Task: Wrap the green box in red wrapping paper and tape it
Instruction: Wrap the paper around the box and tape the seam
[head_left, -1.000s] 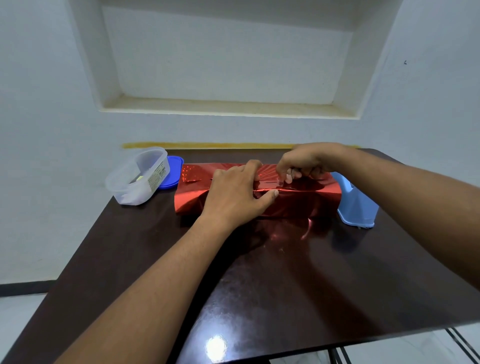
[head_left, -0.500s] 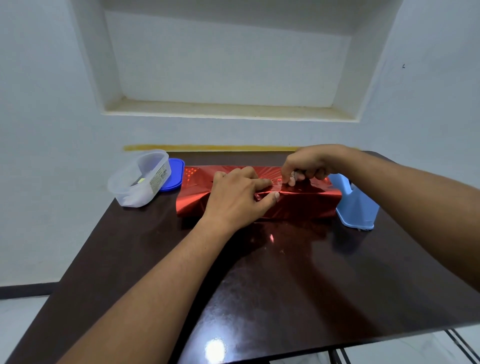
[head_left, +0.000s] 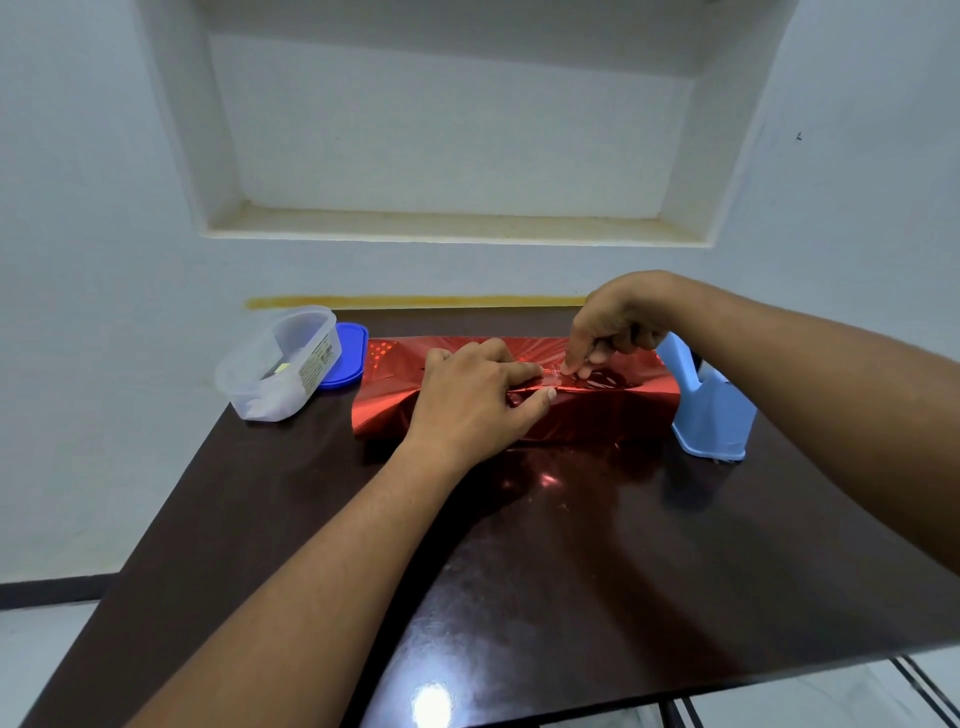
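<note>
The box lies wrapped in shiny red paper (head_left: 613, 410) across the far half of the dark table (head_left: 571, 571); none of its green surface shows. My left hand (head_left: 467, 400) rests on top of the package, fingers pressing the paper's seam and thumb against the front face. My right hand (head_left: 618, 327) reaches down from the right, its index fingertip and thumb pinching a small strip of clear tape (head_left: 555, 371) against the seam, just past my left fingertips. Its other fingers are curled.
A light blue tape dispenser (head_left: 714, 415) stands right of the package, under my right forearm. A clear plastic container (head_left: 280, 369) and a blue lid (head_left: 345, 361) sit at the table's far left corner. The wall is close behind.
My right hand has lifted slightly and its index finger now points down onto the seam with the tape. My left hand stays pressed on the package.
</note>
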